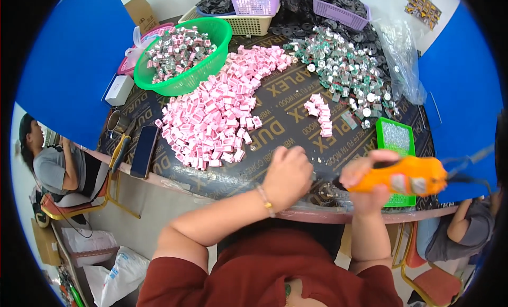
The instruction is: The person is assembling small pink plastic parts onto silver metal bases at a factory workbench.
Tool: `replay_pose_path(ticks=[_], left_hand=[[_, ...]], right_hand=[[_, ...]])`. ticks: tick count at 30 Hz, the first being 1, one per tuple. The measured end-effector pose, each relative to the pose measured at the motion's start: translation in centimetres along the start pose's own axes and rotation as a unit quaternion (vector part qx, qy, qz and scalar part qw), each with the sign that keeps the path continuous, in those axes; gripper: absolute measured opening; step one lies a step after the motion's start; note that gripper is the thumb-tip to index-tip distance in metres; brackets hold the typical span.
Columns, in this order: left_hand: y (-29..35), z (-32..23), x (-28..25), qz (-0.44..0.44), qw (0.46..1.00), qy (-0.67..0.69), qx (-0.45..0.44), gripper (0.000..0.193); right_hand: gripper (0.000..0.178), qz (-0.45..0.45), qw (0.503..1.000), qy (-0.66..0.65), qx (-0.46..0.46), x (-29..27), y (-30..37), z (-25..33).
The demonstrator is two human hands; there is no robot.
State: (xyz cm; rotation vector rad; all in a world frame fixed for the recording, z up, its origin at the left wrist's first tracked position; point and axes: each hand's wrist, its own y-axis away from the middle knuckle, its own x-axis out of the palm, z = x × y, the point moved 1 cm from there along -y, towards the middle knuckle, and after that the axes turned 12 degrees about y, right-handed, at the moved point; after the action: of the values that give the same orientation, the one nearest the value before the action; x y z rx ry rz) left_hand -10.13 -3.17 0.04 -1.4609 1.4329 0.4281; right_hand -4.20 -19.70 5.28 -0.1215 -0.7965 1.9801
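My left hand (288,174) is closed near the table's front edge, its fingers curled down. Whatever it may hold is hidden beneath them. In my right hand (368,182) is an orange electric screwdriver (407,177), lying sideways with its narrow end toward my left hand and a cable at its rear. It is slightly blurred. A short row of pink plastic pieces (324,119) lies beyond my hands. The large heap of pink pieces (211,114) spreads to the left. A green tray of small metal parts (396,137) sits partly under the screwdriver.
A green basket (225,39) holds pink-and-clear pieces. Clear and green parts (349,69) are heaped at the back right, by a plastic bag (399,55). A phone (144,151) and pliers (120,153) lie left. Purple baskets (341,10) stand behind. Other people sit either side.
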Motion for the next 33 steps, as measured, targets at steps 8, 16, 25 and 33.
replay_pose_path(ticks=[8,16,25,33], left_hand=[[-6.6,16.0,-20.4,-0.381,0.830,-0.400,-0.076,0.030],[-13.5,16.6,-6.7,-0.051,0.963,-0.265,-0.014,0.018],[-22.5,13.7,3.1,0.050,0.993,-0.091,0.049,0.014],[-24.4,16.4,3.7,0.047,0.993,0.006,0.104,0.014]], right_hand=[[0.065,-0.162,0.967,0.189,-0.051,-7.8,1.9,5.0],[0.065,-0.211,0.952,0.214,-0.055,-8.4,2.4,4.7],[0.064,-0.198,0.956,0.212,-0.050,-7.3,2.3,3.8],[0.062,-0.194,0.963,0.179,-0.049,-8.1,2.1,4.0]])
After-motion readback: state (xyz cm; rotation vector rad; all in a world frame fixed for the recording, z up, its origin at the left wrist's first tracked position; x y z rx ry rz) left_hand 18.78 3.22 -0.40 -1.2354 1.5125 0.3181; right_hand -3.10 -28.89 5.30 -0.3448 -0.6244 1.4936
